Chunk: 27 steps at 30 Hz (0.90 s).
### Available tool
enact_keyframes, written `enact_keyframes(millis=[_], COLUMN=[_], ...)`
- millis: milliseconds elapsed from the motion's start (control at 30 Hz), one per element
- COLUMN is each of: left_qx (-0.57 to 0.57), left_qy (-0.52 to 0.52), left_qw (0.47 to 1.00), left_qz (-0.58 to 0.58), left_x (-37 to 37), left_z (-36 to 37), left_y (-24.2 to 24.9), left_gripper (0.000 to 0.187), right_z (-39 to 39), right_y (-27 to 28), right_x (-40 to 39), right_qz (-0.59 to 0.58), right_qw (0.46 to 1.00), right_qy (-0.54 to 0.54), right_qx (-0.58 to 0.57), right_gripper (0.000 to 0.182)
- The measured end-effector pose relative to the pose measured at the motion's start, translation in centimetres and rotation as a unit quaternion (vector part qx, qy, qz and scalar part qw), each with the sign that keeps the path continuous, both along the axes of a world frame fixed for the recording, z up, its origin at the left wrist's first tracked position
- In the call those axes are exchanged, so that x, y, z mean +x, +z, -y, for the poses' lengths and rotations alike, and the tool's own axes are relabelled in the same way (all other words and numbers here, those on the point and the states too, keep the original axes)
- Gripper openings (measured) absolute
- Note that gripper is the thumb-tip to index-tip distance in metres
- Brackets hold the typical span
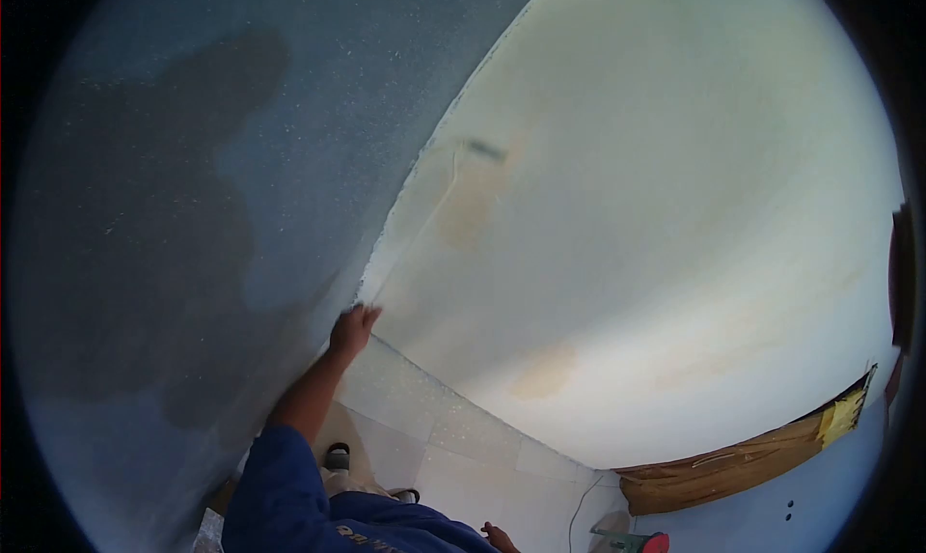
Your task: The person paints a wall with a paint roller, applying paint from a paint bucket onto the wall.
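Against the pale wall [656, 215], the long pole [410, 249] carries its roller [484, 150] high up mid-stroke, the left hand [353, 329] clenched around the pole's bottom end, the right hand [500, 537] low, grip unclear; next likely needs steady pressure.

The blue-grey wall [193, 186] at nine o'clock looks rough, speckled and matt. The cream wall [656, 215] looks smooth and matt. At five o'clock, torn brown cardboard [733, 466].
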State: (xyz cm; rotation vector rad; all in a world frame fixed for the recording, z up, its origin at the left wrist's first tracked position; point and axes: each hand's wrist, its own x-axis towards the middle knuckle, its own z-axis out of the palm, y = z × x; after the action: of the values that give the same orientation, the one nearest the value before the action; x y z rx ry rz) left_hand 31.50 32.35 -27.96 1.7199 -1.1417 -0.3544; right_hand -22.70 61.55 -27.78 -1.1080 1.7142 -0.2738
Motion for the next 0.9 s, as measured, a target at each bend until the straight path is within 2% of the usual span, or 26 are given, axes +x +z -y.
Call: enact_keyframes(millis=[67, 133, 167, 233, 267, 333, 467, 567, 633, 667, 733, 800, 833, 900], left_qx=[0.088, 0.197, 0.275, 0.355, 0.355, 0.452, 0.453, 0.36, 0.288, 0.257, 0.302, 0.251, 0.246, 0.226], left_qy=[-0.031, -0.059, -0.075, -0.093, -0.094, -0.076, -0.055, -0.077, -0.059, -0.045, -0.04, -0.027, -0.017, -0.007], left_qw=[0.996, 0.979, 0.958, 0.93, 0.93, 0.889, 0.889, 0.929, 0.956, 0.965, 0.951, 0.968, 0.969, 0.974], left_qz=[0.001, 0.011, 0.015, 0.016, 0.012, -0.01, -0.046, -0.036, -0.012, -0.008, -0.048, -0.006, 0.012, 0.023], left_x=[-1.3, -2.6, -3.2, -4.5, -5.4, -6.8, -8.3, -8.1, -8.0, -7.9, -7.1, -6.5, -6.5, -5.9], left_z=[-5.1, -9.2, -11.0, -13.9, -15.8, -18.1, -18.9, -15.1, -11.7, -10.1, -9.9, -10.4, -10.3, -10.3], left_y=[-4.3, -7.7, -8.9, -12.4, -14.0, -15.7, -12.8, -13.4, -13.1, -12.9, -6.4, -6.1, -3.6, -2.1], left_gripper=[0.047, 0.052, 0.057, 0.064, 0.064, 0.065, 0.064, 0.065, 0.065, 0.065, 0.063, 0.062, 0.062, 0.061], right_z=[1.0, 2.4, 2.4, 2.3, 2.4, 2.7, 0.9, -0.4, -1.5, -2.6, -5.6, -7.0, -7.1, -8.5], right_y=[-1.2, -2.3, -2.4, -1.8, -1.1, -0.2, -1.2, -0.3, -0.4, -2.6, -9.6, -10.7, -11.3, -12.3], right_x=[-0.1, 0.2, 0.3, 0.3, 0.3, 0.3, -1.4, -1.3, -2.0, -3.4, -8.6, -9.7, -9.8, -10.3], right_qz=[0.035, -0.035, -0.034, -0.052, -0.056, -0.057, -0.054, -0.074, -0.133, -0.131, -0.107, -0.114, -0.122, -0.138], right_qw=[0.999, 0.972, 0.972, 0.977, 0.976, 0.983, 0.987, 0.982, 0.974, 0.975, 0.981, 0.978, 0.974, 0.966], right_qy=[0.003, -0.001, 0.002, 0.002, 0.002, 0.03, 0.082, 0.032, 0.122, 0.119, 0.161, 0.175, 0.189, 0.216], right_qx=[-0.019, 0.231, 0.233, 0.209, 0.209, 0.173, 0.13, 0.169, 0.134, 0.137, 0.02, 0.025, 0.022, 0.019], right_gripper=[0.066, 0.063, 0.063, 0.063, 0.063, 0.063, 0.063, 0.06, 0.059, 0.059, 0.058, 0.059, 0.059, 0.059])
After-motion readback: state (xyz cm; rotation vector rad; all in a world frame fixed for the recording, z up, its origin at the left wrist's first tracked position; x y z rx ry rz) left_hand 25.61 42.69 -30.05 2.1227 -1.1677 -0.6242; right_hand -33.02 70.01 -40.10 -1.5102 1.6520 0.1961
